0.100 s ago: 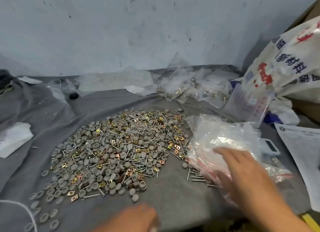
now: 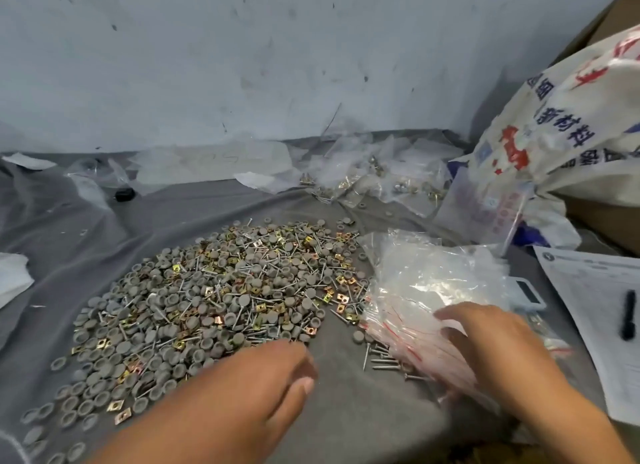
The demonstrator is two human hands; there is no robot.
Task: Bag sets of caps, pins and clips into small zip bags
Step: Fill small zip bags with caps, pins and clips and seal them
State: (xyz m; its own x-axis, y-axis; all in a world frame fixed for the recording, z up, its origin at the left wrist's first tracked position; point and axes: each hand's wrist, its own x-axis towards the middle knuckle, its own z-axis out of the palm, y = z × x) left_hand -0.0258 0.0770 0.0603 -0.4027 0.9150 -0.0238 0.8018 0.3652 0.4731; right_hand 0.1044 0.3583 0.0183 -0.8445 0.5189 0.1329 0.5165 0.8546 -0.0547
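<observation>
A person's right hand (image 2: pixel 491 345) rests with fingers spread and loosely bent on a heap of small clear zip bags (image 2: pixel 426 290) with red seal lines; whether it grips one cannot be told. The left hand (image 2: pixel 263 377), fingers loosely curled and holding nothing visible, hovers at the near edge of a wide pile (image 2: pixel 221 290) of round grey caps, thin steel pins and brassy square clips, which spreads beyond it over a wrinkled grey cloth (image 2: pixel 346 422) on the desk. More pins (image 2: pixel 384 359) lie between the hands. Right of the right hand lie a printed sheet (image 2: pixel 602 304) and a black pen (image 2: pixel 628 314).
</observation>
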